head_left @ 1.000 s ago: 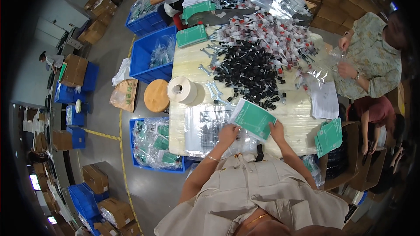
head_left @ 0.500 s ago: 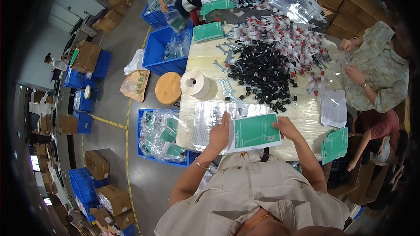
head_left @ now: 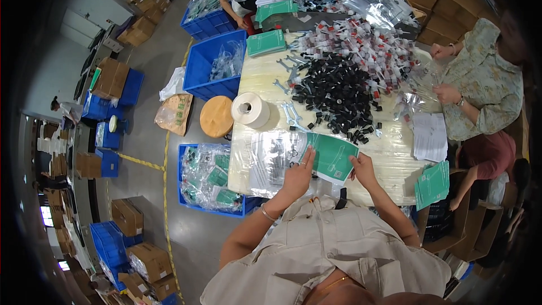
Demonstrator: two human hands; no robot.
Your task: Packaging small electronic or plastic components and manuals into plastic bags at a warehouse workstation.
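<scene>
A green-covered booklet (head_left: 334,159) lies tilted in front of me at the near edge of the table. My right hand (head_left: 363,170) pinches its right edge, thumb on the cover. My left hand (head_left: 299,176) rests over its left edge with the fingers stretched out onto the cover; the thumb is hidden. Beneath and left of that hand are clear plastic bags (head_left: 265,161) with printed sheets visible through them. Just beyond the booklet are several loose open-end wrenches (head_left: 292,114) and a large heap of black-capped parts (head_left: 333,93).
A white roll (head_left: 250,110) stands at the table's left edge beside a round wooden stool (head_left: 217,117). Blue bins (head_left: 210,87) hold bagged items. Green booklets (head_left: 432,185) and white sheets (head_left: 429,137) lie at right. A co-worker (head_left: 480,85) handles a clear bag there.
The booklet has turned clockwise and its white lower page edge is less visible. My left hand has moved right, onto the cover. The far co-worker's hand has drawn back from the bin.
</scene>
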